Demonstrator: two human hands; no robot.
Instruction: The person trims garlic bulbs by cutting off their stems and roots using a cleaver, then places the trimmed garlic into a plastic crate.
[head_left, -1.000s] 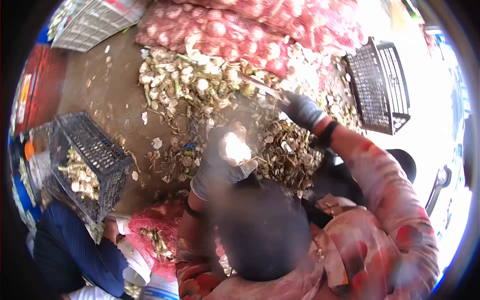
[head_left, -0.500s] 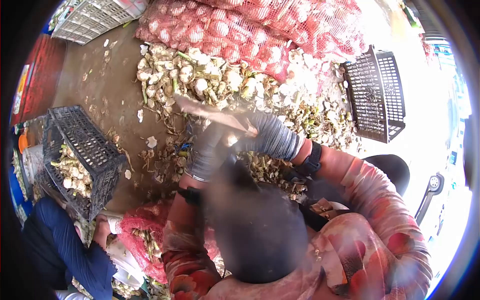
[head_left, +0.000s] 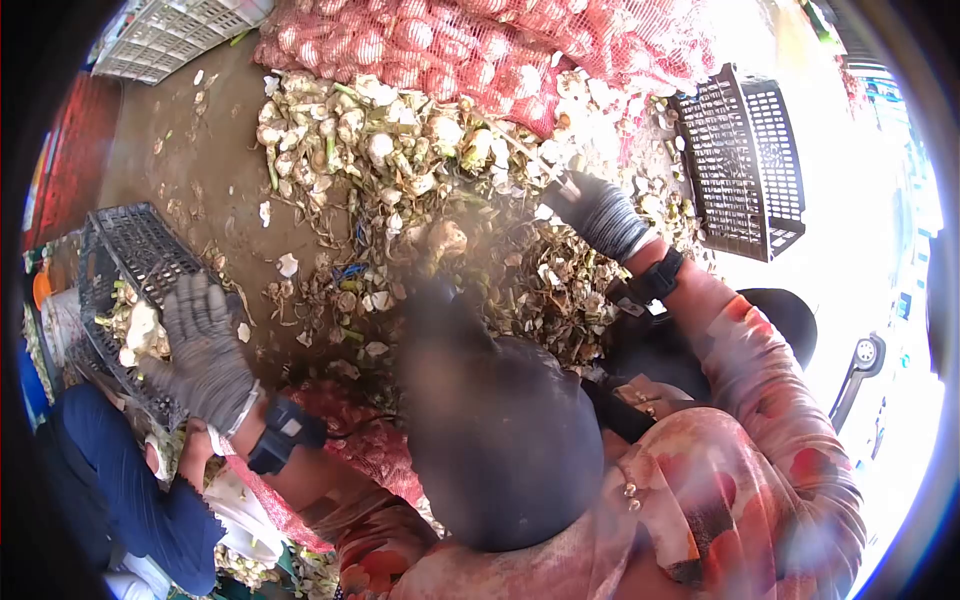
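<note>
My left hand [head_left: 205,350], in a grey glove, is at the left over the black crate [head_left: 150,245], its fingers spread. Beside its fingertips is a white garlic bulb [head_left: 146,328], at the crate's mouth among other bulbs. My right hand [head_left: 597,212], gloved too, is closed over the right part of the garlic pile [head_left: 400,150]. From it a thin, long blade, seemingly a knife [head_left: 525,152], points up and left, seen almost edge-on. A dark rounded shape [head_left: 500,440] blocks the lower middle of the view.
Red mesh sacks [head_left: 420,50] full of garlic lie behind the pile. Another black crate [head_left: 745,165] stands on its side at the right, a pale crate [head_left: 170,40] at top left. Another person's dark sleeve [head_left: 130,480] is at lower left, near a red mesh bag [head_left: 370,450].
My hands were together over the pile with the blade between them. The left has swung left to the crate and opened; the right has moved up and right with the knife.
</note>
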